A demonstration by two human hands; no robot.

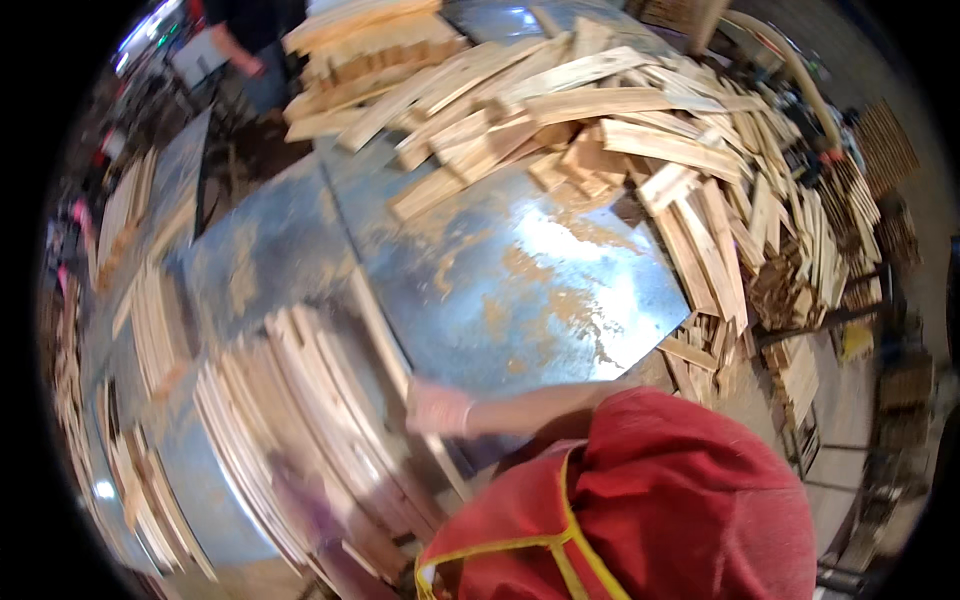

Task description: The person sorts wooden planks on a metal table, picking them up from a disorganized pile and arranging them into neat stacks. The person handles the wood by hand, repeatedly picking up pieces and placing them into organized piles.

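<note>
My right hand is closed round a narrow wooden strip, which stands on edge or slants along the metal table. Left of the strip lies a row of wooden boards, set side by side and slightly bowed by the lens. Over the near part of that row is my left hand, smeared by motion. Its fingers do not show clearly, nor whether it grips a board.
A large loose heap of boards covers the far right of the table, spilling past its edge. Sawdust lies on the metal. Smaller board stacks stand at the left. Another person is at the far left.
</note>
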